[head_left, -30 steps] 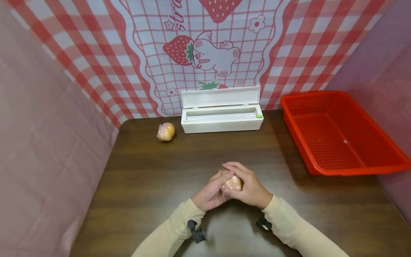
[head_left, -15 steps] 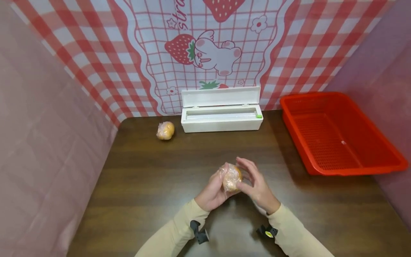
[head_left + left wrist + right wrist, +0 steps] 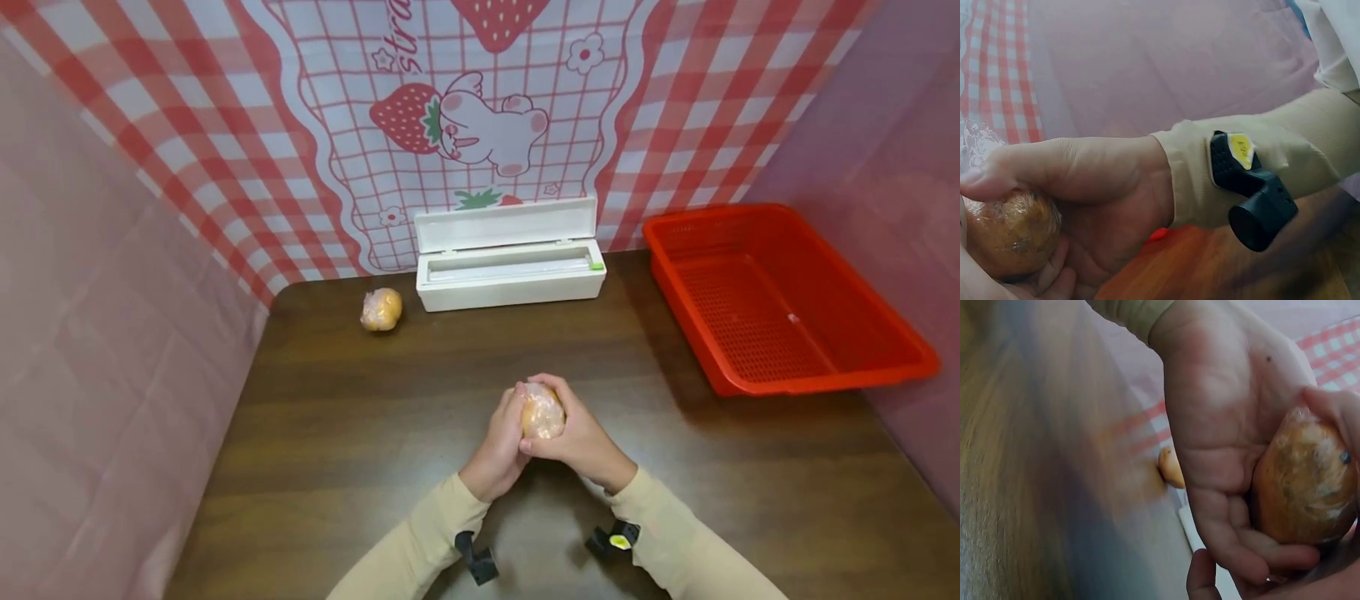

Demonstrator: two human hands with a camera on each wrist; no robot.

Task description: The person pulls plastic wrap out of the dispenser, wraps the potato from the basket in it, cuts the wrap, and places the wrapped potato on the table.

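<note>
Both hands hold one round orange-yellow fruit [image 3: 542, 412] wrapped in clear cling film, just above the middle of the table [image 3: 337, 417]. My left hand [image 3: 498, 442] cups it from the left, its palm and curled fingers plain in the right wrist view. From the other side my right hand [image 3: 588, 442] grips it, fingers over the far side and thumb on the near side. Loose film [image 3: 979, 140] stands up beside the right thumb in the left wrist view. The fruit's exact kind is unclear through the film. A second wrapped fruit [image 3: 381, 310] lies at the back left.
At the back of the table stands a long white box [image 3: 513, 295], its lid raised and a roll inside. A red plastic basket [image 3: 686, 321] occupies the right side. A checked cloth [image 3: 247, 150] hangs behind, with pink cloth on both sides.
Half a second ago the right fingers were spread away from the fruit; now they wrap round it again. The fruit has been turned within the hands. The head view has shifted slightly.
</note>
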